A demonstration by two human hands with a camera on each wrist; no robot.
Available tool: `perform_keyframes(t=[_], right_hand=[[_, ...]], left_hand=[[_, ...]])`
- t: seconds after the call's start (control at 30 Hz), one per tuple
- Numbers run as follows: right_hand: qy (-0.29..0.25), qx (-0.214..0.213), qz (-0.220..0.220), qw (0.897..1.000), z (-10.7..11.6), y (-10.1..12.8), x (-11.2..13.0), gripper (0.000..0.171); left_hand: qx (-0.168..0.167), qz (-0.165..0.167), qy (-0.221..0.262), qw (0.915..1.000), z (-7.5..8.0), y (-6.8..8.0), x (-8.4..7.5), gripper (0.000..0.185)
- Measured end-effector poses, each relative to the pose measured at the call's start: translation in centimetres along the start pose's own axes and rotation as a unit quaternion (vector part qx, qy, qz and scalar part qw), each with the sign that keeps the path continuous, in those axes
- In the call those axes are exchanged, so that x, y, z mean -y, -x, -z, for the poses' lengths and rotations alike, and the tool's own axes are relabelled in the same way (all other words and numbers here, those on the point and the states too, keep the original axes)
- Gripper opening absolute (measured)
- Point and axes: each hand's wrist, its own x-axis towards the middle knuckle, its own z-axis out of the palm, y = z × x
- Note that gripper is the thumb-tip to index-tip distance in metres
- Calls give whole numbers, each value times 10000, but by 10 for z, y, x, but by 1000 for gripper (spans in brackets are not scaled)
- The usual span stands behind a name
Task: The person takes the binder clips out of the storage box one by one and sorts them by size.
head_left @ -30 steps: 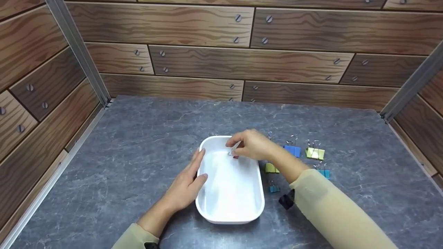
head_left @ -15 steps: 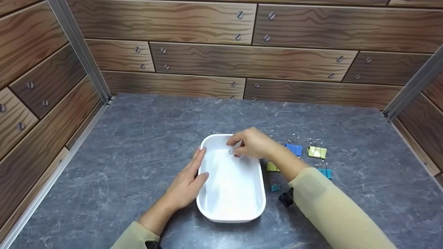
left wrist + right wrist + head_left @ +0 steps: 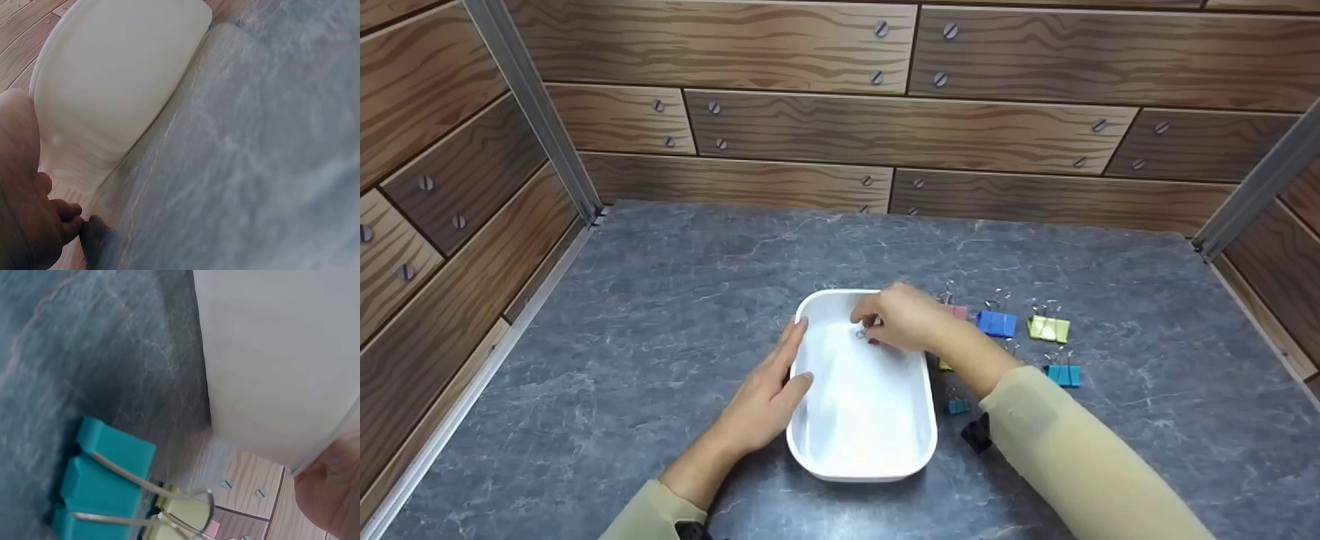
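Pinching red clip (image 3: 872,339) over white tray (image 3: 861,442), right hand (image 3: 904,319)

The left hand (image 3: 765,390) lay flat with straight fingers, while the right hand (image 3: 904,319) curled its fingertips together in a pinch, both forearms sleeved in beige.

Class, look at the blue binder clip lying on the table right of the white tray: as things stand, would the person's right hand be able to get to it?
Probably yes. The blue binder clip lies in the open beside the right hand, with nothing over it. That hand already pinches a small clip above the white tray, so it is not free.
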Motion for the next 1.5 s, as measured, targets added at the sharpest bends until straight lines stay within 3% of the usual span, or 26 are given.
perform_keyframes(t=[0.23,0.57,0.7,0.83,0.93,1.13,1.4,1.5], right_hand=[[74,-317,230,9992,-4,2,-2,10],[12,-557,324,9979,-8,5,-1,11],[-205,-735,402,9963,-10,8,-2,11],[-751,-808,350,9933,-10,11,-1,11],[-1469,-774,251,9858,-9,14,0,11],[-2744,-808,-47,9582,1,26,5,12],[-3526,-1085,-400,9286,26,62,4,15],[-3547,-1132,-473,9269,35,80,-2,16]], left_hand=[[-17,-87,13,10000,-1,-1,-1,70],[36,24,12,10000,-1,-2,-4,69],[71,20,22,10000,-2,-2,-4,70],[89,20,10,10000,-3,-2,-4,70],[73,12,3,10000,-3,-1,-4,70],[108,63,14,9999,-2,0,-3,70],[60,153,7,9999,-1,1,-1,68],[46,116,8,9999,0,1,-1,69]])
